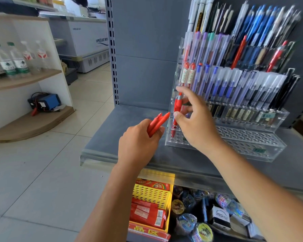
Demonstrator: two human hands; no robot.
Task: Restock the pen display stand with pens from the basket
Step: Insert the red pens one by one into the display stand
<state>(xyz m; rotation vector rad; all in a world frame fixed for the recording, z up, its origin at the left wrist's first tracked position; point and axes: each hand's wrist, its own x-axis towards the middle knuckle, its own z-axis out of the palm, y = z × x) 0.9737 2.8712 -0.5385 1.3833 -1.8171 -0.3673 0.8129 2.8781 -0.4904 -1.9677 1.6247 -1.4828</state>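
red pen (177,106), pinched in your right hand (198,124), could miss its hole in the display stand (243,135) mid-frame while your left hand (136,144) grips loose spares (157,123).

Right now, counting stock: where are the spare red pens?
Head view, centre: the left hand grips the spare red pens, just left of the display stand.

**Red pen at the stand**

The right hand (196,123) pinched a red pen (177,106) upright at the pen display stand's (243,138) left end, tip among its front holes. Just left of the stand, the left hand (138,138) gripped more red pens (157,122).
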